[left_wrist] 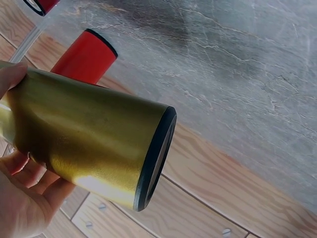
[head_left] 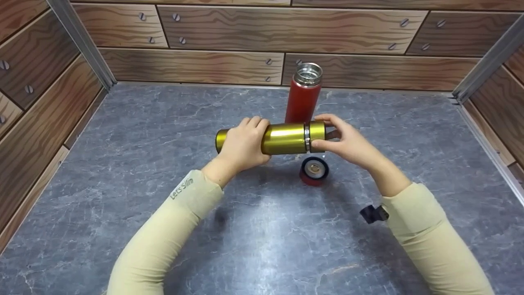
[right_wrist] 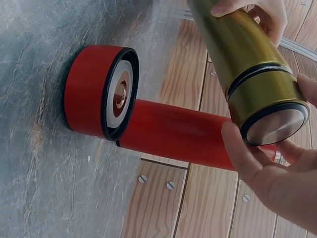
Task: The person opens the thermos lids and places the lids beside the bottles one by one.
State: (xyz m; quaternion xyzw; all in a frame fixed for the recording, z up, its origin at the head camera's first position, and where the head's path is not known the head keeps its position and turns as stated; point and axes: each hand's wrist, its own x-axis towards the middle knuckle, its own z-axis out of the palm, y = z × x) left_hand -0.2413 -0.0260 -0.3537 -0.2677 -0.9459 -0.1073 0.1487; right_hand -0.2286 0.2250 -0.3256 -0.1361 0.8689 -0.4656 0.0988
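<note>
A shiny yellow-gold thermos flask (head_left: 284,138) lies sideways in the air above the table, its base toward the left. My left hand (head_left: 245,143) wraps round its body near the base. At the other end, the thumb and fingers of my right hand (head_left: 344,141) pinch the gold lid (right_wrist: 265,101). A silver ring shows between lid and body. Behind the flask stands a red thermos flask (head_left: 303,98), upright and without its lid, its steel mouth showing. The red lid (right_wrist: 91,91) rests upside down on the table, inner side up, just below the gold flask in the head view.
The grey marbled tabletop (head_left: 143,123) is bounded by wood-patterned panels (head_left: 229,28) at the back and sides. Metal corner posts (head_left: 84,45) stand at the back corners. A small black device (head_left: 373,214) sits at the right sleeve cuff.
</note>
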